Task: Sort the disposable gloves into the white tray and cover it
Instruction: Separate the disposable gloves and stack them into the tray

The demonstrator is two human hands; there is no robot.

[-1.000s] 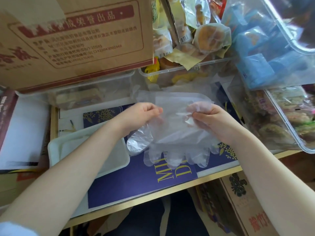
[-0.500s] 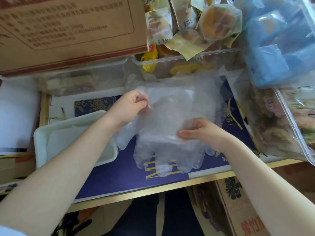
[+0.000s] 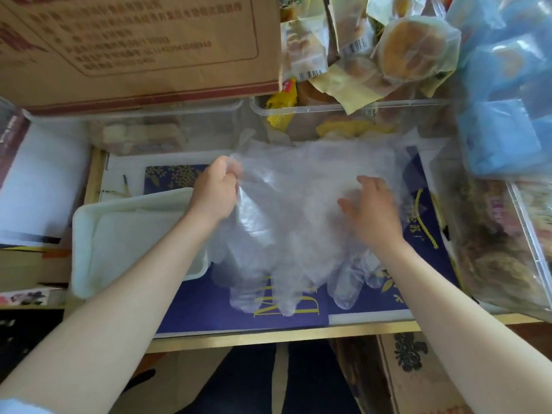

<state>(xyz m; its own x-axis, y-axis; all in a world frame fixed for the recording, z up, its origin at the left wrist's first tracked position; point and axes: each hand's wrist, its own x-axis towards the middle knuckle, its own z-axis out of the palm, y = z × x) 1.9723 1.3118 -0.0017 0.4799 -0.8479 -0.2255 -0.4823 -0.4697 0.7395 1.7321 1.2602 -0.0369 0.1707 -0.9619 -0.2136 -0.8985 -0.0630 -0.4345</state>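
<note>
A pile of clear disposable gloves [image 3: 286, 228] lies on the blue printed table surface [image 3: 209, 306], fingers pointing toward me. My left hand [image 3: 216, 191] pinches the upper left corner of the top glove and lifts it. My right hand [image 3: 370, 209] rests flat on the pile's right side with its fingers spread. The white tray [image 3: 89, 234] sits to the left of the pile, partly hidden under my left forearm; its inside looks bare.
A cardboard box [image 3: 134, 49] stands at the back left on a clear bin [image 3: 167, 130]. Wrapped pastries [image 3: 412, 52] fill another clear bin [image 3: 328, 109] behind the gloves. Blue packets [image 3: 507, 100] and a snack bin [image 3: 507, 249] crowd the right. The table's gold edge [image 3: 268, 336] is near me.
My right hand has let go of the glove pile's lower edge and now lies open on top, further right. My left hand keeps pinching the glove corner. The camera has tilted down slightly.
</note>
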